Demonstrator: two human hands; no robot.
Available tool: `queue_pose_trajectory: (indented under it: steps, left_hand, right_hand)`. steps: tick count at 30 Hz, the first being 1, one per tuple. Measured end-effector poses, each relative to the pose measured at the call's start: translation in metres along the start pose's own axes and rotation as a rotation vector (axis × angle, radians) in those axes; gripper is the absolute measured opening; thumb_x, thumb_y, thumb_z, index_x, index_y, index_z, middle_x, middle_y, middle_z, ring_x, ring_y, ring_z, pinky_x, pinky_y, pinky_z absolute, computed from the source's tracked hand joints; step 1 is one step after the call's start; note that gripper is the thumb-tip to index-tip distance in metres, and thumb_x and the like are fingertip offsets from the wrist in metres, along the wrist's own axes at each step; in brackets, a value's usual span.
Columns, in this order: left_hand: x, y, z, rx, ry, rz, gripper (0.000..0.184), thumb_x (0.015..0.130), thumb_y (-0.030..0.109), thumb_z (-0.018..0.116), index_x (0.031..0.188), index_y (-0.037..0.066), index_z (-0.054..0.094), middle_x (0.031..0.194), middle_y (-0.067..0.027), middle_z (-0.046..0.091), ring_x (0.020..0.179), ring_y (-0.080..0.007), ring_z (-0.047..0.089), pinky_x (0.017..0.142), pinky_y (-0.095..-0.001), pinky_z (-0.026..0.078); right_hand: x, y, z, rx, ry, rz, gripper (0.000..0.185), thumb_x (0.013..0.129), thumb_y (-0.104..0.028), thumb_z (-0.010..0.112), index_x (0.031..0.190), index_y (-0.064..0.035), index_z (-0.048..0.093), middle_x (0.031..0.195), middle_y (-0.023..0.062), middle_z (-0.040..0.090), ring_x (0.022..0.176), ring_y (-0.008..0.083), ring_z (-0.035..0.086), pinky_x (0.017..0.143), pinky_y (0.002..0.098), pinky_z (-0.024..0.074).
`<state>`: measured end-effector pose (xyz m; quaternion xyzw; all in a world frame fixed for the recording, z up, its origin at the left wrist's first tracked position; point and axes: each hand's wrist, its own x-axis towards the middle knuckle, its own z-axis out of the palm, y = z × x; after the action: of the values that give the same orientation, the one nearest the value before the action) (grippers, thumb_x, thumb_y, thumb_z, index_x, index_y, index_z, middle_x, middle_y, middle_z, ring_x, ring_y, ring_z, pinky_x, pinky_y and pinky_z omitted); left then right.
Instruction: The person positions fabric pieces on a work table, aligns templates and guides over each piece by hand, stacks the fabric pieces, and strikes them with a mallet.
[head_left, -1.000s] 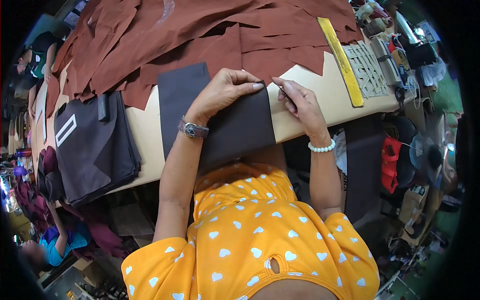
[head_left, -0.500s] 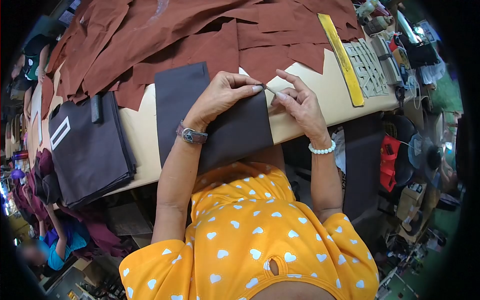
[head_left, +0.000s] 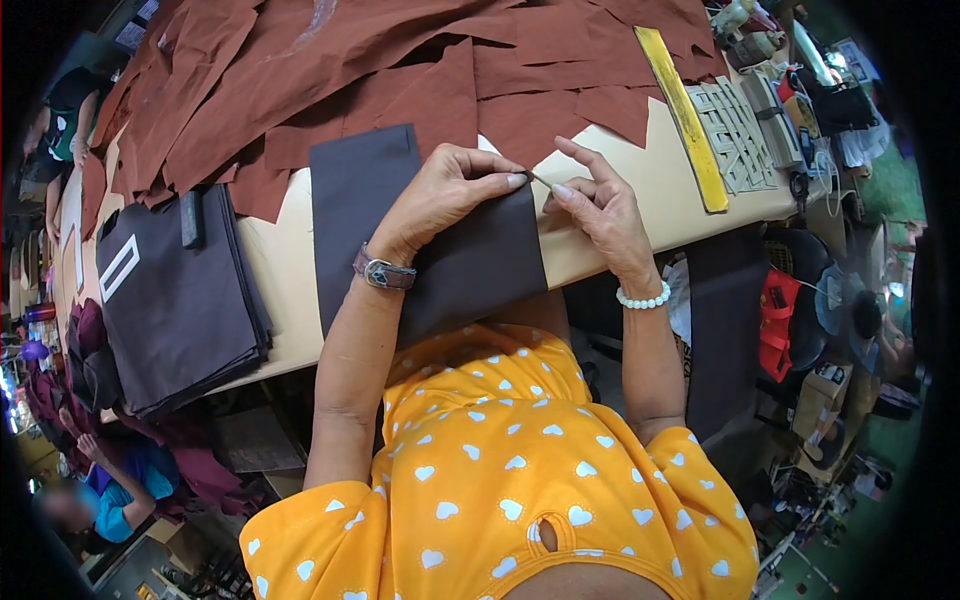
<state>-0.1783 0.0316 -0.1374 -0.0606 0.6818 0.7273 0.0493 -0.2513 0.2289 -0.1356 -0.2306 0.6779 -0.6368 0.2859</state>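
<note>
A dark fabric piece [head_left: 470,250] lies over the table's front edge. My left hand [head_left: 455,190] pinches its upper right corner between thumb and index finger. Just to the right, my right hand [head_left: 598,208] holds a thin pointed tool [head_left: 540,180] between thumb and fingers, its index finger raised. The tool's tip meets the corner at my left fingertips; its exact contact is too small to tell. Behind the dark piece lie reddish-brown fabric sheets [head_left: 400,90].
A stack of dark fabric [head_left: 180,300] with a white rectangular frame [head_left: 120,268] and a dark block [head_left: 192,220] is at left. A yellow ruler [head_left: 682,120] and lattice pieces [head_left: 735,135] lie at right. Two people [head_left: 130,500] [head_left: 75,115] are at far left.
My right hand has brought the thin tool to the fabric corner at my left fingertips, and its index finger has lifted. The lower-left person's arm has moved.
</note>
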Motion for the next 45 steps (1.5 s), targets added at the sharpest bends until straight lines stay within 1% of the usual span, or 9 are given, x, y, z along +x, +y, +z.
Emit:
queue_pose_trajectory:
  steps: [20,23,26,29,32,35,39,43,45]
  left_hand:
    - [-0.001,0.002,0.002,-0.007,0.011,0.006,0.022,0.084,0.017,0.064,0.096,-0.002,0.068,0.081,0.0013,0.065,0.072,-0.0025,0.055,0.066,-0.0163,0.044]
    - [0.0,0.001,0.002,-0.009,0.017,0.008,0.022,0.084,0.017,0.064,0.096,-0.002,0.068,0.081,0.0011,0.065,0.074,-0.0028,0.055,0.068,-0.0165,0.044]
    - [-0.001,0.001,0.003,0.022,0.03,0.007,0.022,0.084,0.016,0.064,0.096,-0.001,0.068,0.082,0.0004,0.065,0.075,-0.0032,0.056,0.069,-0.0167,0.044]
    - [0.0,0.004,0.002,0.048,0.027,-0.004,0.023,0.083,0.016,0.065,0.097,-0.002,0.068,0.084,-0.0011,0.066,0.074,-0.0039,0.057,0.069,-0.0173,0.045]
    - [0.001,0.0,0.004,0.005,0.022,0.004,0.022,0.083,0.016,0.064,0.096,-0.002,0.068,0.083,-0.0009,0.066,0.074,-0.0039,0.057,0.069,-0.0173,0.046]
    - [-0.001,0.004,0.002,-0.034,0.039,-0.013,0.022,0.084,0.015,0.064,0.097,-0.002,0.068,0.083,-0.0006,0.066,0.074,-0.0037,0.057,0.069,-0.0171,0.046]
    - [-0.002,0.002,0.002,-0.055,0.034,-0.02,0.022,0.084,0.015,0.064,0.097,-0.002,0.068,0.084,-0.0001,0.066,0.074,-0.0037,0.057,0.069,-0.0172,0.046]
    - [-0.002,0.004,0.003,-0.028,0.057,-0.026,0.021,0.084,0.014,0.064,0.097,-0.002,0.068,0.084,0.0,0.066,0.074,-0.0037,0.057,0.069,-0.0175,0.046]
    - [-0.003,0.004,0.004,-0.033,0.049,-0.013,0.022,0.084,0.015,0.064,0.097,-0.002,0.068,0.084,-0.0001,0.066,0.074,-0.0038,0.057,0.069,-0.0174,0.046]
  right_hand:
    - [0.001,0.014,0.004,0.089,0.033,-0.113,0.051,0.087,-0.007,0.059,0.133,0.0012,0.038,0.076,0.003,0.064,0.073,0.0057,0.058,0.071,0.0193,0.0451]
    - [-0.001,0.01,0.004,0.048,0.096,-0.132,0.051,0.087,-0.006,0.059,0.133,0.0012,0.038,0.075,0.0026,0.064,0.072,0.0052,0.057,0.069,0.0187,0.0444]
    - [-0.001,0.014,-0.01,0.064,0.246,-0.141,0.05,0.087,-0.007,0.059,0.133,0.0012,0.039,0.075,0.0031,0.064,0.072,0.0044,0.057,0.068,0.0181,0.0434]
    - [0.005,0.019,-0.038,-0.164,0.524,-0.235,0.049,0.087,-0.009,0.059,0.131,0.0019,0.039,0.075,0.0036,0.065,0.069,0.0029,0.055,0.064,0.0168,0.0412]
    - [0.014,0.017,-0.073,-0.297,0.66,-0.191,0.049,0.087,-0.01,0.059,0.13,0.0032,0.039,0.074,0.0042,0.065,0.068,0.0025,0.055,0.063,0.0165,0.0403]
    - [0.015,0.008,-0.084,-0.348,0.621,-0.163,0.049,0.087,-0.01,0.059,0.13,0.0042,0.039,0.074,0.0046,0.064,0.068,0.0025,0.054,0.064,0.0164,0.0402]
    - [0.007,0.014,-0.047,-0.121,0.42,-0.176,0.048,0.087,-0.01,0.059,0.129,0.0042,0.039,0.074,0.0045,0.064,0.07,0.0036,0.054,0.065,0.017,0.0406]
    - [-0.001,0.017,-0.02,-0.056,0.326,-0.18,0.051,0.087,-0.01,0.06,0.131,0.0036,0.038,0.074,0.0035,0.063,0.07,0.0041,0.054,0.062,0.0181,0.0415]
    - [-0.005,0.019,-0.009,-0.138,0.289,-0.181,0.05,0.086,-0.011,0.061,0.129,0.004,0.04,0.073,0.0034,0.063,0.068,0.0045,0.055,0.061,0.0197,0.0423]
